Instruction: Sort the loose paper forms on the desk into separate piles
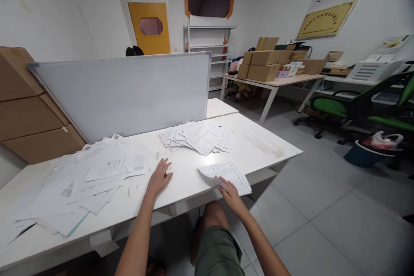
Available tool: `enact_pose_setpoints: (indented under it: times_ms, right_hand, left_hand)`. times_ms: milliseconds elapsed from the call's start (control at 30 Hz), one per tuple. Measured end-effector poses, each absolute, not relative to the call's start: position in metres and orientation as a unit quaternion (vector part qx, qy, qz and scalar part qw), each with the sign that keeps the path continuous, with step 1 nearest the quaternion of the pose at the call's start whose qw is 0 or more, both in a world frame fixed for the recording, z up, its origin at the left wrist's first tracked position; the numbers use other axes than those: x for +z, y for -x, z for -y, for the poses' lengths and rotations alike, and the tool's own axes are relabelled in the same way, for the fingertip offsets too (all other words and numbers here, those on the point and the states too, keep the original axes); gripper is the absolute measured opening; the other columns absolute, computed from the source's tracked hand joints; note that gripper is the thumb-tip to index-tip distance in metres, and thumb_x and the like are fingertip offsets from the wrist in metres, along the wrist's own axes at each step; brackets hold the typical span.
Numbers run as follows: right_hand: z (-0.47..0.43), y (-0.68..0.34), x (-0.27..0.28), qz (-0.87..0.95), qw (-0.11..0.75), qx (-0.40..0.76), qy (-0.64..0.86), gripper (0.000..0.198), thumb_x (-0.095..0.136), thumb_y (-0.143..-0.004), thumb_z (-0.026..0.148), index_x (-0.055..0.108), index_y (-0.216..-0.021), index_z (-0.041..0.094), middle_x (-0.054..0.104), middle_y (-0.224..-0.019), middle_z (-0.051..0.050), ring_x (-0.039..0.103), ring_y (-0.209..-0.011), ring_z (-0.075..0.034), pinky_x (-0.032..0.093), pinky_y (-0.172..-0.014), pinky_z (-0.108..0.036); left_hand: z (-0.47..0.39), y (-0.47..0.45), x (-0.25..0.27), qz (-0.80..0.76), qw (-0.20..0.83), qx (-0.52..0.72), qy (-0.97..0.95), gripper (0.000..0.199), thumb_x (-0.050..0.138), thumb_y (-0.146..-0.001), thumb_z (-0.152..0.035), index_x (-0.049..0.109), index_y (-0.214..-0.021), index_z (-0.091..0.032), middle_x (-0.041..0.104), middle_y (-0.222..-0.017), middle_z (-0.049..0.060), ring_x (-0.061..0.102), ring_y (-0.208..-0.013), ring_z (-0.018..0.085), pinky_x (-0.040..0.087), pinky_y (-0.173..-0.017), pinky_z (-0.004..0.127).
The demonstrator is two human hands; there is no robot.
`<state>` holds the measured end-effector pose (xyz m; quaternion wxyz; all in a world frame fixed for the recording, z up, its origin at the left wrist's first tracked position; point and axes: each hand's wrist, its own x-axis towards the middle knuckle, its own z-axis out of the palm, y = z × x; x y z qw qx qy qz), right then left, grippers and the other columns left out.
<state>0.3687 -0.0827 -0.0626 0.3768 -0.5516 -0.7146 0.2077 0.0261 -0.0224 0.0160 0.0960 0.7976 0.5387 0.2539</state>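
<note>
Nearer the person than the right end of the white board (129, 90), the right hand (230, 192) is closed on the near edge of a printed paper (234, 174), which overhangs the tabletop (184, 172), probably giving the fingers room to grip. The left hand (159, 177), empty with fingers slightly apart, rests before the board, perhaps for support. Loose papers (106, 166) spread before the board's left part, a paper heap (202, 138) before its right end. Their print, like the wall sign (325, 19) right of the board, is too small to read.
</note>
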Motion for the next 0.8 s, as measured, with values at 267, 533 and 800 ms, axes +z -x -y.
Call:
enact_pose_setpoints:
  times_ms: [267,533,800]
  right_hand:
    - [0.083,-0.369,-0.058,0.727,0.37,0.169,0.553,0.041,0.038,-0.091,0.032,0.061,-0.125,0.026,0.061,-0.129,-0.005,0.05,-0.126,-0.026,0.039,-0.103,-0.05]
    - [0.126,-0.32,-0.029,0.804,0.393,-0.019,0.445,0.054,0.036,-0.085,0.008,0.05,-0.135,0.023,0.056,-0.135,-0.005,0.045,-0.131,-0.023,0.036,-0.107,-0.049]
    - [0.147,-0.267,-0.023,0.863,0.354,-0.083,0.35,0.078,0.038,-0.071,-0.004,0.034,-0.145,0.018,0.047,-0.143,-0.006,0.032,-0.138,-0.021,0.031,-0.112,-0.046]
  left_hand:
    - [0.021,-0.028,0.014,-0.534,0.075,0.254,-0.803,0.043,0.046,-0.09,-0.033,0.05,-0.131,-0.021,0.039,-0.149,0.007,0.021,-0.144,0.022,0.029,-0.114,0.042]
    - [0.051,-0.039,0.028,-0.485,0.001,0.371,-0.792,0.048,0.047,-0.09,-0.037,0.05,-0.132,-0.015,0.04,-0.147,0.014,0.021,-0.143,0.03,0.02,-0.115,0.052]
    - [0.134,-0.094,-0.002,-0.545,0.409,0.547,-0.486,0.06,0.049,-0.088,-0.045,0.035,-0.141,-0.022,0.047,-0.143,0.012,0.047,-0.129,0.025,0.04,-0.105,0.04]
